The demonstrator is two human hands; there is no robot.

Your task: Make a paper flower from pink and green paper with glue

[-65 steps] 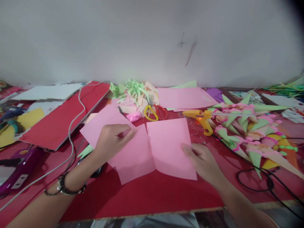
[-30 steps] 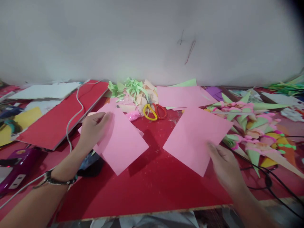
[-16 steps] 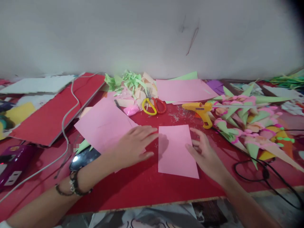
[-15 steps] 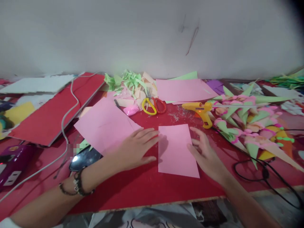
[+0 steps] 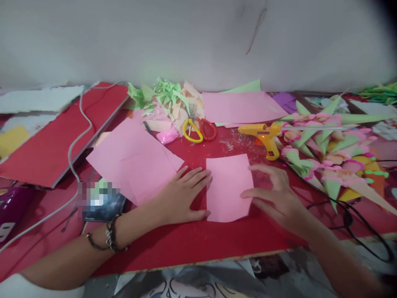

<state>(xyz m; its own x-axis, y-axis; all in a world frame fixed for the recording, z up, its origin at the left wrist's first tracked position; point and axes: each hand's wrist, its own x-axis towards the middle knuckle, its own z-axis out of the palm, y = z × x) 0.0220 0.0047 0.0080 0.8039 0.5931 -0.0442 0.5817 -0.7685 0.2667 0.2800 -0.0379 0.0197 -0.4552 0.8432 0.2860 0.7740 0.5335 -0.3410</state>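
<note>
1. The left hand [image 5: 181,196] lay flat and open, fingertips pinning the left edge of the small pink sheet [image 5: 228,186] on the red board [image 5: 198,242].
2. The right hand [image 5: 274,196] had a loose pinch on its right edge.
3. Looked like the sheet could've easily skewed if either hand slipped.
4. The glue gun [image 5: 263,136] sat close behind, so a careless sleeve might've caught it.
</note>
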